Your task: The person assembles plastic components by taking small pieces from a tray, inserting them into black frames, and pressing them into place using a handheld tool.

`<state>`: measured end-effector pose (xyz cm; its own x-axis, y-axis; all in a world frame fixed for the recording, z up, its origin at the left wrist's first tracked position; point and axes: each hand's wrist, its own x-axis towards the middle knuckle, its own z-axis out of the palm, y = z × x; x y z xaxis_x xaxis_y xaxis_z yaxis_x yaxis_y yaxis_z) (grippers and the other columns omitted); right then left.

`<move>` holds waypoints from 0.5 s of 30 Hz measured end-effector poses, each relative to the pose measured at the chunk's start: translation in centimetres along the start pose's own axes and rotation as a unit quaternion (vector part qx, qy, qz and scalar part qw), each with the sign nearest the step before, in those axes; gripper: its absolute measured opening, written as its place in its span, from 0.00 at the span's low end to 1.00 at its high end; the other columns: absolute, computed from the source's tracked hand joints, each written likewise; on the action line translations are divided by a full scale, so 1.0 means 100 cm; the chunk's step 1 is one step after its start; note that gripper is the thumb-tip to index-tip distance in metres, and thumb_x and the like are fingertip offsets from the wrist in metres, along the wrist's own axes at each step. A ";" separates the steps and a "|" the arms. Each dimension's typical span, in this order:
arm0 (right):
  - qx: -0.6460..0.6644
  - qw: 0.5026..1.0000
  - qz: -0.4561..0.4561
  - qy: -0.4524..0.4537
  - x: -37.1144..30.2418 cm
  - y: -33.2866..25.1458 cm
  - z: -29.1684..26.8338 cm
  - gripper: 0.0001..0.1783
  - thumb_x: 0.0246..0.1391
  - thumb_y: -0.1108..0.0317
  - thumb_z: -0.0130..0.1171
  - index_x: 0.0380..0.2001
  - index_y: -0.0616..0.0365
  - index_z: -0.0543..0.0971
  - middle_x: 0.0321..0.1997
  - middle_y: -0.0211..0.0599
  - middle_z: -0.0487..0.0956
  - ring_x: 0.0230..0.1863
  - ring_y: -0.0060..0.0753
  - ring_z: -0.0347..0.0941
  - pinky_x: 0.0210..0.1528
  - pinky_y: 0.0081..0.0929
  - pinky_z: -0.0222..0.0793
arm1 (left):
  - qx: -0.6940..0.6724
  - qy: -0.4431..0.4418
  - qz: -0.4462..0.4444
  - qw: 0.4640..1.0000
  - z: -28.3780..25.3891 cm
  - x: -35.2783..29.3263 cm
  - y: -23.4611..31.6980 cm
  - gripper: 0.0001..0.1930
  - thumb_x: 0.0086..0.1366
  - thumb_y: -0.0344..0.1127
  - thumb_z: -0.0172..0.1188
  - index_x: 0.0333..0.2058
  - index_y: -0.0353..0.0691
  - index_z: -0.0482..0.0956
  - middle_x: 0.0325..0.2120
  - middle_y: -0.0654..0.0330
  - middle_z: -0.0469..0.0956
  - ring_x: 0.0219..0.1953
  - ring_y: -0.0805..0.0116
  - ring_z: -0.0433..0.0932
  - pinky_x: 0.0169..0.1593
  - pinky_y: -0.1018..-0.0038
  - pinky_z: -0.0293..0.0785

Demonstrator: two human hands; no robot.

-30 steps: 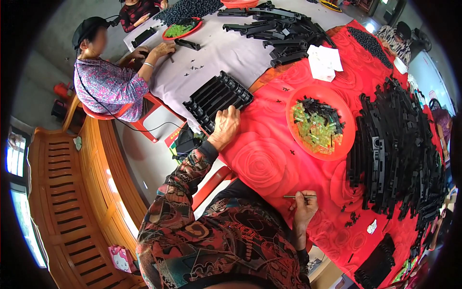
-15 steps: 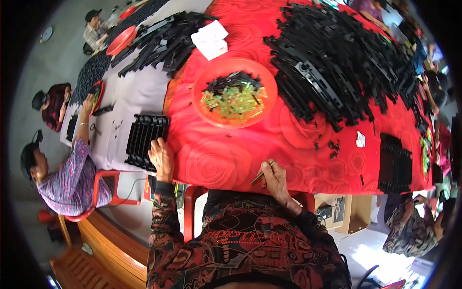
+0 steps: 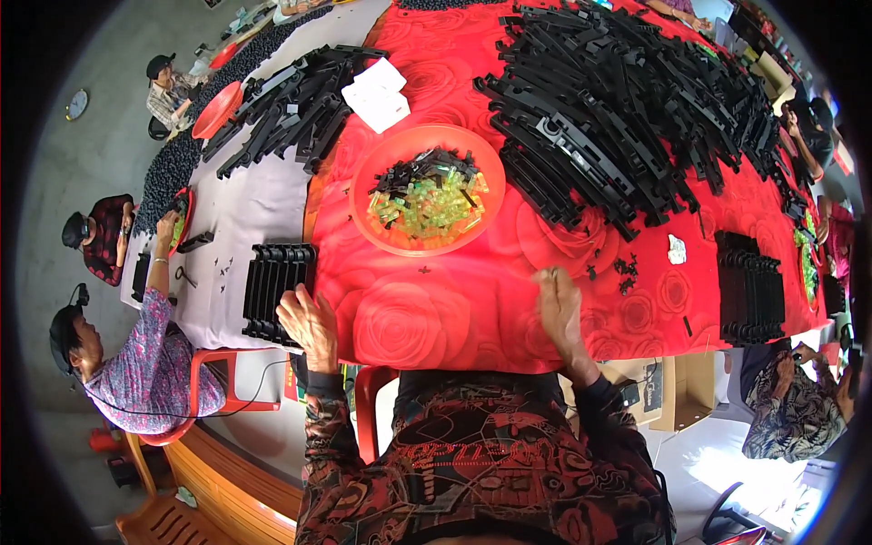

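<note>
My left hand (image 3: pixel 307 324) is closed with bent fingers on the near right end of a row of long black plastic strips (image 3: pixel 275 282). The strips lie side by side at the table's left. My right hand (image 3: pixel 560 311) is over the red cloth at centre right, fingers pinched together. The slim metal tool seen in it half a second ago is hidden or blurred now. Ahead, between my hands, stands an orange-red bowl (image 3: pixel 362 229) holding small black bits and translucent yellow-green pieces (image 3: pixel 431 207).
A big heap of black strips (image 3: pixel 627 118) covers the far right; a smaller heap (image 3: pixel 300 100) and white boxes (image 3: pixel 377 95) lie far left. Small black bits (image 3: pixel 625 272) and crumpled white paper (image 3: pixel 677 250) lie right, near another row of strips (image 3: pixel 752 291). Co-workers sit around.
My right hand has moved forward and slightly right, off the table's near edge, and its metal tool no longer shows. My left hand stays at the row of strips; the whole view has shifted slightly.
</note>
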<state>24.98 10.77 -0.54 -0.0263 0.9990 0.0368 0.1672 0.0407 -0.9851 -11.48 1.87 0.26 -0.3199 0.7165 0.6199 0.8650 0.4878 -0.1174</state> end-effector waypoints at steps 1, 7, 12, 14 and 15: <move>-0.135 0.983 -0.111 0.048 0.016 -0.002 -0.002 0.09 0.57 0.67 0.48 0.28 0.62 0.71 0.22 0.40 0.71 0.21 0.38 0.70 0.24 0.31 0.67 | -0.035 0.025 0.008 0.999 -0.007 -0.002 0.004 0.17 0.50 0.36 0.61 0.39 0.39 0.72 0.36 0.54 0.69 0.36 0.54 0.68 0.39 0.61 0.66; -0.409 0.885 -0.209 0.070 0.100 -0.026 0.013 0.07 0.50 0.68 0.55 0.31 0.60 0.72 0.34 0.45 0.71 0.28 0.50 0.75 0.28 0.40 0.72 | -0.182 -0.001 0.125 0.975 -0.039 -0.038 0.057 0.09 0.54 0.34 0.60 0.34 0.39 0.76 0.35 0.53 0.72 0.36 0.53 0.70 0.41 0.60 0.67; -0.565 0.810 -0.152 0.029 0.144 0.003 0.029 0.07 0.47 0.67 0.57 0.30 0.57 0.75 0.38 0.44 0.72 0.30 0.47 0.78 0.30 0.39 0.75 | -0.294 -0.065 0.167 0.939 -0.057 -0.062 0.092 0.08 0.55 0.35 0.59 0.33 0.40 0.76 0.33 0.54 0.72 0.34 0.54 0.71 0.38 0.60 0.68; -0.577 0.798 -0.173 0.010 0.145 0.008 0.025 0.07 0.49 0.66 0.55 0.30 0.57 0.75 0.37 0.43 0.72 0.28 0.45 0.78 0.29 0.38 0.76 | -0.315 -0.068 0.178 0.929 -0.060 -0.067 0.099 0.08 0.54 0.35 0.60 0.33 0.40 0.76 0.31 0.55 0.73 0.34 0.55 0.72 0.37 0.61 0.69; -0.590 0.785 -0.190 -0.004 0.144 0.005 0.023 0.08 0.51 0.64 0.54 0.30 0.58 0.75 0.37 0.42 0.72 0.26 0.44 0.78 0.28 0.38 0.76 | -0.331 -0.069 0.188 0.922 -0.062 -0.068 0.101 0.08 0.54 0.34 0.60 0.33 0.39 0.77 0.31 0.55 0.73 0.33 0.56 0.72 0.37 0.62 0.69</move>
<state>22.41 25.09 -0.92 -0.2998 0.9104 0.2851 0.9420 0.3298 -0.0626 1.83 -1.18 -0.34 0.0444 0.8520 0.5217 0.9568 -0.1864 0.2230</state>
